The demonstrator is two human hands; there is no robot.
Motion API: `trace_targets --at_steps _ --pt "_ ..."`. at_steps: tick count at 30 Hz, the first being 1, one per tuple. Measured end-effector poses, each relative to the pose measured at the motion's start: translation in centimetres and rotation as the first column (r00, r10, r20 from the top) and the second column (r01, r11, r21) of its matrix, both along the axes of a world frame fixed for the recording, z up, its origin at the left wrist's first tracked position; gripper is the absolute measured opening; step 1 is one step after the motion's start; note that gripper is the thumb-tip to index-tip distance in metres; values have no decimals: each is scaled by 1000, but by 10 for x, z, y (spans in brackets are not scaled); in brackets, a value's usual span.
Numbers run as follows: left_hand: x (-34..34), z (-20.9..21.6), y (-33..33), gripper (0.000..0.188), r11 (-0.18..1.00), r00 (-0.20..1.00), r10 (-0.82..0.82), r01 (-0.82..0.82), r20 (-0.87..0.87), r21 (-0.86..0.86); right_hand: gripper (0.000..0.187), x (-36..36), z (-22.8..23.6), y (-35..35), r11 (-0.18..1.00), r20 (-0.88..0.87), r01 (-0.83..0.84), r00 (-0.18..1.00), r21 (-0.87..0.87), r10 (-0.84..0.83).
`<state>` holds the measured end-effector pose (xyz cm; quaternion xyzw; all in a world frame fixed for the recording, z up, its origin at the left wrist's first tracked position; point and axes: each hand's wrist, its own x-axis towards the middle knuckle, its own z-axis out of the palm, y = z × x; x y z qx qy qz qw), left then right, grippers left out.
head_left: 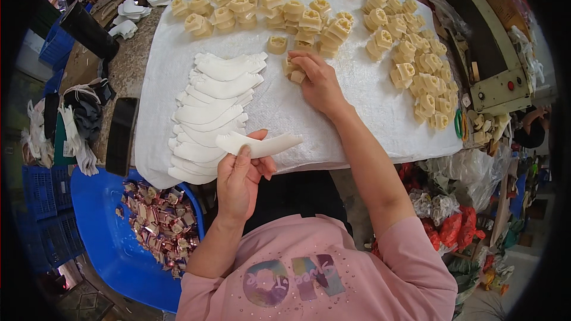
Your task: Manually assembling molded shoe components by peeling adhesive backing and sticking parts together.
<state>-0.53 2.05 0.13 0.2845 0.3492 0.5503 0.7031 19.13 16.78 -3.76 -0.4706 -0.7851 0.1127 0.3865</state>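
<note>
A white curved blade-like plastic piece [276, 144] is pinched between the thumb and fingers of my left hand [239, 178], level and just off the near edge of the table. My right hand [321, 83] reaches out over the white sheet [297, 110], its fingers closed round a cream moulded plastic part [289, 66], which they partly hide. Just beyond those fingertips stands a single cream part [277, 44]. Overlapping white pieces of the same curved shape [208, 116] form a column to the left. Several cream parts [241, 6] are clustered at the back, and more [425, 83] spread down the right side.
On the left ledge lie a dark phone [123, 134], a black cylinder [89, 31] and some white pieces [128, 15]. Below, a blue tub [98, 232] holds shiny reddish metal bits [160, 226]. A greenish metal machine [502, 92] borders the table's right side, near green-handled scissors [458, 123].
</note>
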Motion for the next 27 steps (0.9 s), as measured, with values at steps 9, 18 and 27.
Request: trace_targets --at_steps 9,18,27 --pt "-1 -4 -5 39 998 993 20 -13 -114 62 23 -4 18 -38 968 -639 99 735 -231 -227" --pt "1 -3 0 38 992 986 44 -25 -161 120 37 -20 65 -138 964 -626 -259 763 -67 162" --pt "16 21 -9 35 990 1000 3 0 -19 143 49 -38 41 -133 934 -419 -129 867 332 269"
